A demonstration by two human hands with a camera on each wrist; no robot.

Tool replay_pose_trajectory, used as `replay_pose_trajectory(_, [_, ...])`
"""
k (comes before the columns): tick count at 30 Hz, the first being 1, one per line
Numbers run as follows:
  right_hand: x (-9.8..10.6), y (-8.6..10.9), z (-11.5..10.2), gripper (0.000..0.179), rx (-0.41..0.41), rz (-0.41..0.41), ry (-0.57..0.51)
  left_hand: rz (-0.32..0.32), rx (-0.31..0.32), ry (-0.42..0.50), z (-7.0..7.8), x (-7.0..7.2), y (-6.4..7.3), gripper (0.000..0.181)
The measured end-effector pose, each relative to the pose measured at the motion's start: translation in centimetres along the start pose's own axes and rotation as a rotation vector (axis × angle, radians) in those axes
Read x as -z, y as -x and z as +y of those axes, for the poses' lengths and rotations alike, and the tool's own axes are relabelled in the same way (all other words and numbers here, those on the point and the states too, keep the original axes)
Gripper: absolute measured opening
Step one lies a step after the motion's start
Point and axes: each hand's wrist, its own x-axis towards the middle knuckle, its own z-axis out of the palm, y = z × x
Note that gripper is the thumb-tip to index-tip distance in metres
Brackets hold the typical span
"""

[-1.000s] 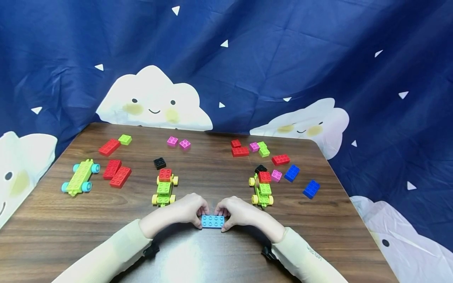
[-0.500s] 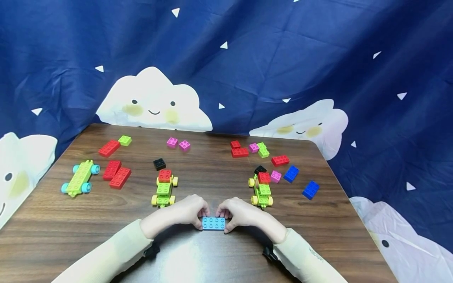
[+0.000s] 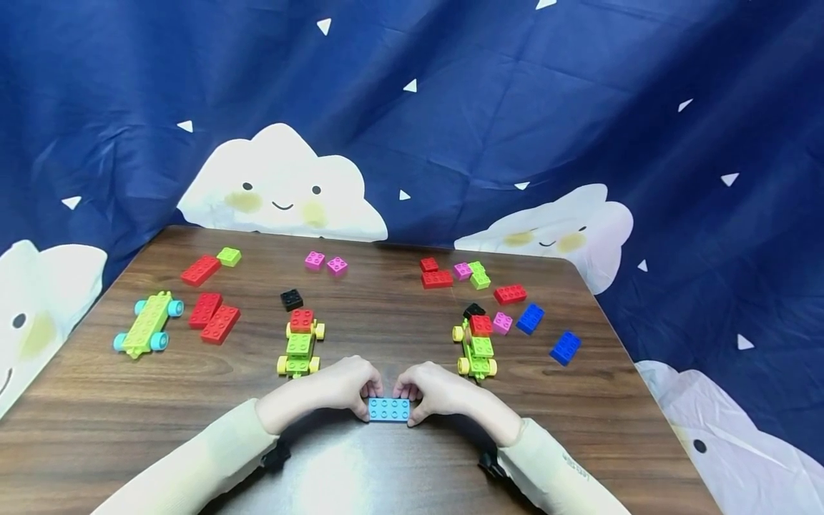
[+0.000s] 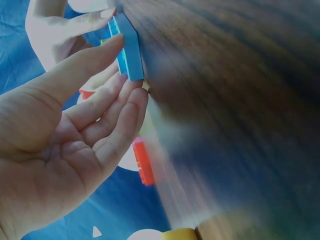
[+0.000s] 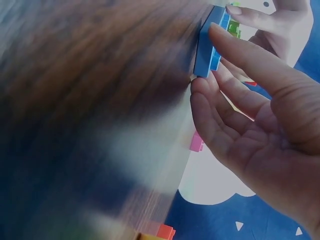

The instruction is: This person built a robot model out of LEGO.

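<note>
A light blue toy building brick (image 3: pixel 389 410) with two rows of studs lies studs up near the front middle of the table. My left hand (image 3: pixel 341 385) pinches its left end between thumb and fingers, and my right hand (image 3: pixel 440 390) does the same at the right end. In the left wrist view the left thumb touches the near corner of the blue brick (image 4: pixel 131 47), with the fingers curled at its end. The right wrist view has the right thumb against the side of the blue brick (image 5: pixel 203 50), fingertips at its end close to the table.
Two small wheeled brick cars, one left (image 3: pixel 299 346) and one right (image 3: pixel 480 347), stand beyond the hands. A green wheeled base (image 3: pixel 148 323) is far left. Red bricks (image 3: pixel 220 324), pink bricks (image 3: pixel 337 266), a black brick (image 3: pixel 292 300) and dark blue bricks (image 3: pixel 566 347) lie around.
The blue brick, with both hands on it, has come slightly nearer to me. The right thumb has slid a little from the brick's front corner toward its right end.
</note>
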Motion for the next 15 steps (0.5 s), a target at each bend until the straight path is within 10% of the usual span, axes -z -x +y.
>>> replay_pose_trajectory(15, [0.1, 0.0, 0.2, 0.035, -0.001, -0.012, -0.031, 0.073, -0.224, -0.084, -0.2, 2.8, 2.5, 0.027])
